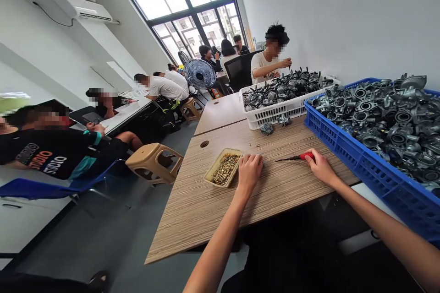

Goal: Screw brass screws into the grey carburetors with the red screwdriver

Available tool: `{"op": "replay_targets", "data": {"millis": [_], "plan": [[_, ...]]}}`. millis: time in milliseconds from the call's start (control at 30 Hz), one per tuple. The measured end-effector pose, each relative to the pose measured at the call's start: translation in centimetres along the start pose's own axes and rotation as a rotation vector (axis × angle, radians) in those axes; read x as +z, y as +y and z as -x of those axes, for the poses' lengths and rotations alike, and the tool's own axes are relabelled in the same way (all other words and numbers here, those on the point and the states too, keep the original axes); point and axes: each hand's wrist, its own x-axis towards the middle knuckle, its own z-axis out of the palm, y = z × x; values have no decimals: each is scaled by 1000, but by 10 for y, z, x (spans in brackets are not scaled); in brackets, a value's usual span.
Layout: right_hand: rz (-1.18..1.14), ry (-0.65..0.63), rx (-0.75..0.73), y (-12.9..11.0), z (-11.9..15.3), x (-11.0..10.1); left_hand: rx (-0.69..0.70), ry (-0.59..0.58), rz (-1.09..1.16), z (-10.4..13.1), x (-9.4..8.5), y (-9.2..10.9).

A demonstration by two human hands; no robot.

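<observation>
My right hand (321, 168) is closed round the red handle of a screwdriver (296, 157), whose dark shaft points left, low over the wooden table. Beside a shallow tray (208, 175) of small brass-coloured screws (225, 169), my left hand (250, 171) rests with its fingers curled down. A bit of something dark shows at its right edge; the fingers hide the rest. Farther back, two small metal carburetors (266, 129) lie against the front of the white crate.
A blue crate (347, 139) heaped with metal carburetors stands at my right. Behind the table's middle is a white crate (271, 114) of similar parts, with a co-worker (266, 62) beyond it. A beige stool (154, 160) and seated people are at the left.
</observation>
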Motion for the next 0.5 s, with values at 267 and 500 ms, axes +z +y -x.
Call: {"op": "replay_targets", "data": {"millis": [267,500], "plan": [[-14,3,-17,0,1,0,-93,-196,-132,-7,-15,9],[-4,4,-20,-2,1,0,-99,-273,-146,-14,-22,15]]}}
